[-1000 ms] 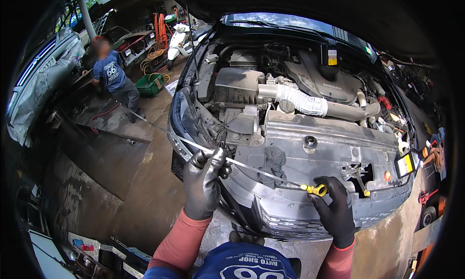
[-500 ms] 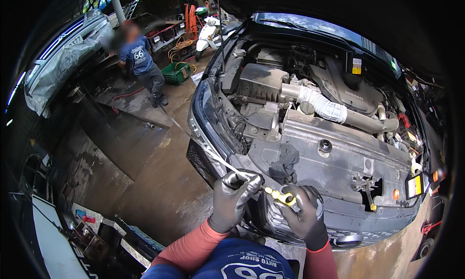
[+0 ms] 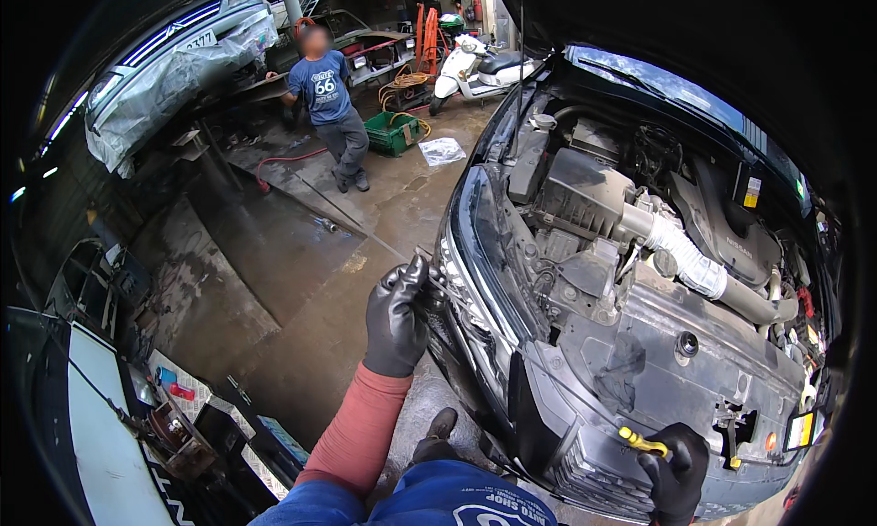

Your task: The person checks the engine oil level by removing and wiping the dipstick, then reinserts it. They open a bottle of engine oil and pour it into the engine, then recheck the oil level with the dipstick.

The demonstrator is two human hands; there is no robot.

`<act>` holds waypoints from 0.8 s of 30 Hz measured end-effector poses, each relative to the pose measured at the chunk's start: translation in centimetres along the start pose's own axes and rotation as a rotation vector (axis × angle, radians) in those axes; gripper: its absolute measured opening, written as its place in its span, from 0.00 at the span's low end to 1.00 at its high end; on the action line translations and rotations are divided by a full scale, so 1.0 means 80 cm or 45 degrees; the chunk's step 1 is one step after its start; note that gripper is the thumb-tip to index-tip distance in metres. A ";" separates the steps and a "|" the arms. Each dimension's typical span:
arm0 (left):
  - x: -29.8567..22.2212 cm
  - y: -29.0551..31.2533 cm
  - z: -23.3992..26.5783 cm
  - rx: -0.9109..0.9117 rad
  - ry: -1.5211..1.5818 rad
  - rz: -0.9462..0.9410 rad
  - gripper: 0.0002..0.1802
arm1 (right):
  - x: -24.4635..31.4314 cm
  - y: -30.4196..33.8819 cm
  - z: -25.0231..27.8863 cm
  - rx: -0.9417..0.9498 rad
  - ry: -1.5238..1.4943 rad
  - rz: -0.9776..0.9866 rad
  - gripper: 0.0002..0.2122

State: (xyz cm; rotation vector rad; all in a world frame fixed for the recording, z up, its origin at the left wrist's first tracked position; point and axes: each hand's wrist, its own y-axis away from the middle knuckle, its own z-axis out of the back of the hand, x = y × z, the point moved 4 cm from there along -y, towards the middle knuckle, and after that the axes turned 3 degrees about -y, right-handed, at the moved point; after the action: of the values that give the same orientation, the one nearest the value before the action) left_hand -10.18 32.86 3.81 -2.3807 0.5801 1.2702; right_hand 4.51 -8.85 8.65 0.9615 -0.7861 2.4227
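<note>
Both hands (image 3: pixel 395 320) wore black, partly glossy gloves (image 3: pixel 681 471). At lower centre, a faded-red sleeve (image 3: pixel 358 427) met a blue shirt (image 3: pixel 429 488) with white printing (image 3: pixel 493 517); a dark shoe (image 3: pixel 442 424) showed above.

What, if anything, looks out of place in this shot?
Two things: a crumpled dark cloth lies on the car's front panel, loose among fitted parts, and a whitish sheet lies on the floor near the green crate.
</note>
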 end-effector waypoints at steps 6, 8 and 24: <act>-0.038 -0.167 0.146 -0.095 0.190 -0.062 0.13 | -0.012 0.013 0.014 -0.434 -0.147 -0.172 0.01; -0.051 -0.218 0.195 -0.220 0.242 -0.038 0.14 | -0.002 0.011 0.014 -0.521 0.235 0.079 0.05; -0.038 -0.443 0.333 -0.386 0.465 0.053 0.23 | 0.088 -0.041 -0.026 -0.830 0.383 0.014 0.12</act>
State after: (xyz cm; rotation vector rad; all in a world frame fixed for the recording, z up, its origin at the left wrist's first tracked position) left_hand -11.55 76.79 -2.70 -2.8993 0.5756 1.0011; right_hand 0.57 -3.84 13.62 0.3314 -1.3346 2.0201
